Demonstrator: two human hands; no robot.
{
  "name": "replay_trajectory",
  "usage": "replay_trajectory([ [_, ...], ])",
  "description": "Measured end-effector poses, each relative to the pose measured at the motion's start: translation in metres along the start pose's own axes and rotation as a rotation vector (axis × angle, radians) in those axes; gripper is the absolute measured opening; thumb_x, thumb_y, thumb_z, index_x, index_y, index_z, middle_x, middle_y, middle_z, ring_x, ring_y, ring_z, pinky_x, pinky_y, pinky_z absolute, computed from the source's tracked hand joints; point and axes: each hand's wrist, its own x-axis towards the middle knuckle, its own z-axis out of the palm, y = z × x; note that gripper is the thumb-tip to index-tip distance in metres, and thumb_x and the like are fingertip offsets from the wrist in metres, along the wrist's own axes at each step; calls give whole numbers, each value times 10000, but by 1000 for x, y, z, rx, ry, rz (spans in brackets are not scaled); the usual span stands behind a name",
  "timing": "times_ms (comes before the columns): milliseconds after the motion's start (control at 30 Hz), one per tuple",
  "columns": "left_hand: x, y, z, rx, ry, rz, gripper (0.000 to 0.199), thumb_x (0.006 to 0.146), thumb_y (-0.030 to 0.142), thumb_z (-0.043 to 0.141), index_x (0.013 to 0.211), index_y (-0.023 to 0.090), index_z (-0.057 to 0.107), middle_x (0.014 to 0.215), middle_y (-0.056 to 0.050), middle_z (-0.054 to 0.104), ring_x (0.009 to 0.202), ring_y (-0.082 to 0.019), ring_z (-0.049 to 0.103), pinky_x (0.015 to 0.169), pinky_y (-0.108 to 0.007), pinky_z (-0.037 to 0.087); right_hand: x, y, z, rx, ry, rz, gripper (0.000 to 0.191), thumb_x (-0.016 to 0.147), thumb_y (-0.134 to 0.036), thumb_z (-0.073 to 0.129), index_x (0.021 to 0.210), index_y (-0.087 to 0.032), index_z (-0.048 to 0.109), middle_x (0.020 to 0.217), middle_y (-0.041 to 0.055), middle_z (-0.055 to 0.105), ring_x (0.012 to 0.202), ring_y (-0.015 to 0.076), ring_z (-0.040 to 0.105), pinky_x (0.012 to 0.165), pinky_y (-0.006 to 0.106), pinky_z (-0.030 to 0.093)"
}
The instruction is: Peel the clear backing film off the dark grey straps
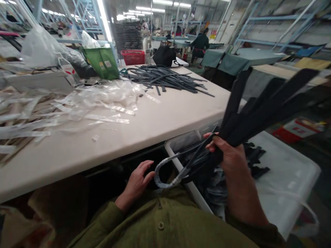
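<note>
A bundle of flat black strips (245, 124) is gripped in my right hand (229, 150), the strips fanning out up and to the right. From the same hand, thinner dark strips hang down to the left. Beside them a curved loop wrapped in white (161, 177) reaches toward my body. My left hand (139, 179) is just left of this loop, fingers stretched and holding nothing; whether its fingertips touch the loop I cannot tell. Below my right hand stands a white plastic bin (172, 148) with more dark strips (217, 187) in it.
Along the pale table (144, 127) lie a heap of dark strips (165, 77) and clear plastic scraps (108, 98). A green bag (100, 62) and a red basket (133, 57) stand behind. A white lid-like surface (287, 172) is at right. Farther off, a person (201, 43) sits.
</note>
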Motion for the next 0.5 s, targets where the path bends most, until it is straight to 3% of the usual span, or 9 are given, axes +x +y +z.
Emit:
replay_trajectory([
  [133,-14,-33,-19,14,57,-189,462,869,458,538,1268,229,588,1279,-93,648,1030,-236,689,957,-406,529,8,-46,-50,10,288,-220,87,612,-190,755,671,-157,700,682,35,741,388,64,528,359,163,431],
  [233,-28,-64,-34,65,64,-327,547,822,521,530,1265,204,586,1273,-113,662,1068,-273,686,969,-434,530,12,-64,-86,-54,477,-395,90,575,-123,726,636,-174,683,682,35,743,390,87,562,365,187,479],
  [333,-39,-93,-47,111,30,-449,629,767,570,529,1256,177,585,1256,-138,680,1117,-311,670,993,-464,522,16,-60,-120,-183,627,-451,101,582,-126,751,664,-156,699,704,50,747,409,117,591,342,206,483],
  [500,-54,-126,-47,226,-19,-494,628,780,589,478,1232,176,619,1245,-138,698,1082,-344,688,926,-476,565,34,-26,-167,-365,720,-285,209,583,-246,791,722,-114,709,738,63,751,403,120,576,331,217,455],
])
